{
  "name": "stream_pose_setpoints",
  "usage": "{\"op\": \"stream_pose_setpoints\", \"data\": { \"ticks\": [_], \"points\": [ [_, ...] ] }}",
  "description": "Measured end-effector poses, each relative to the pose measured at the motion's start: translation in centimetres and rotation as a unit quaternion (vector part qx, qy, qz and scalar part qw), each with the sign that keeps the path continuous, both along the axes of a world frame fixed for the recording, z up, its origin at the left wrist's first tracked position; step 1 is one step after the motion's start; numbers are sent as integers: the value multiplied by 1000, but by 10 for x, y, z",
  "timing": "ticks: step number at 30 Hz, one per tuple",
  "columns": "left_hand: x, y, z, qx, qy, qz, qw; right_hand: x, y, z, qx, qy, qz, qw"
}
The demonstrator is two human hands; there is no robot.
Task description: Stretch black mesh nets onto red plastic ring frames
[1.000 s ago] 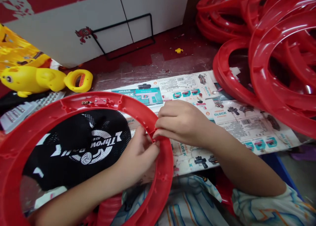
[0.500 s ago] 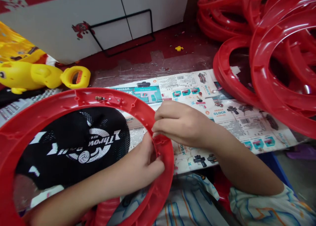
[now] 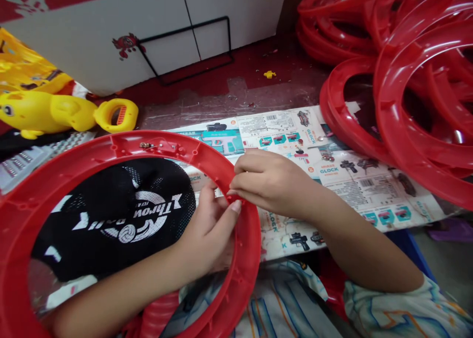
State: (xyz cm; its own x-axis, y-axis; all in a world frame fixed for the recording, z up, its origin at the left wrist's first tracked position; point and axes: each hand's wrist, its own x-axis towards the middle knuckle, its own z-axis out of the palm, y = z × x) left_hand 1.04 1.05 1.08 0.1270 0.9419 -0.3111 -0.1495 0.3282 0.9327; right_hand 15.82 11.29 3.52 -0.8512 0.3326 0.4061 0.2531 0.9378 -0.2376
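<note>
A large red plastic ring frame (image 3: 246, 259) with a ribbed handle (image 3: 160, 313) lies tilted in front of me, its open channel facing up. My left hand (image 3: 210, 229) reaches through the ring and is closed on its right inner rim, thumb on top. My right hand (image 3: 264, 183) is pinched at the channel beside that thumb; whatever its fingertips hold is hidden. Small metal and red parts (image 3: 158, 146) sit in the far side of the channel. Beneath the ring, a black fabric disc (image 3: 148, 190) with white lettering shows through the opening.
Red rings (image 3: 388, 91) are piled at the right. A yellow animal-shaped toy (image 3: 70, 111) lies at the left beside a grey tray of small parts (image 3: 27, 163). Printed cardboard (image 3: 340, 185) covers the tabletop; a white box (image 3: 158, 37) stands behind. A small yellow piece (image 3: 269, 74) lies near it.
My left thumb has moved up along the rim toward my right fingertips, and its fingers have shifted up inside the ring. My right hand stays pinched at nearly the same spot.
</note>
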Motion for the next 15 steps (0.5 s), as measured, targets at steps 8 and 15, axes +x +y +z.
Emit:
{"op": "stream_pose_setpoints", "data": {
  "ticks": [8,15],
  "points": [
    [-19,2,-8,48,124,-61,989,7,2,3,5,27,-44,999],
    [-22,2,8,25,189,-249,949,5,-4,11,-20,42,34,998]
  ]
}}
